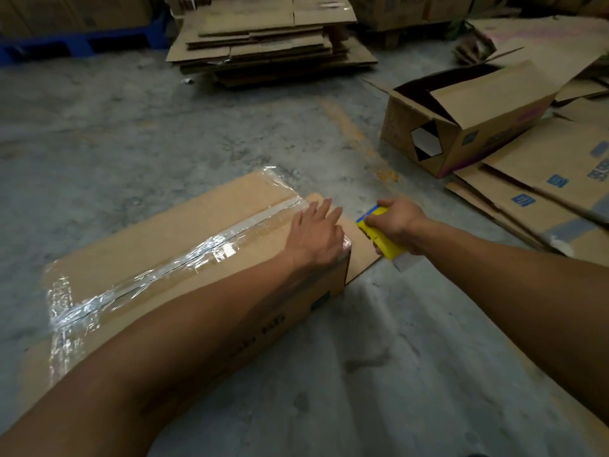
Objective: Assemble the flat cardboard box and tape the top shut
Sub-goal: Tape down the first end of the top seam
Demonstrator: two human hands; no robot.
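Down on the concrete floor (164, 120) we see the cardboard box (184, 239) lying long and low, its top flaps folded closed and meeting in a seam that runs the length of the lid. Clear packing tape (211, 245) covers that seam from the near left end, where it wraps over the edge in wrinkled layers, to the far right end. Nothing of the box's inside shows, so we cannot tell whether it holds anything.

Our left hand (316, 235) lies flat on the right end of the lid, fingers straight and spread, pressing the tape at the corner. Our right hand (397, 221) is curled around a yellow tape dispenser (384, 235) with a blue edge, held just beyond that same end of the box, over a cardboard flap (362, 255) that sticks out flat at floor level.

Further right, a second box (461, 127) lies on its side with its flaps open; we look into a dark interior and make out nothing in it. It rests against flattened cartons (534, 189) with blue printing, spread across the floor. Beyond, a stack of flattened cardboard (270, 41) sits against the back, with a blue pallet (66, 44) to its left.
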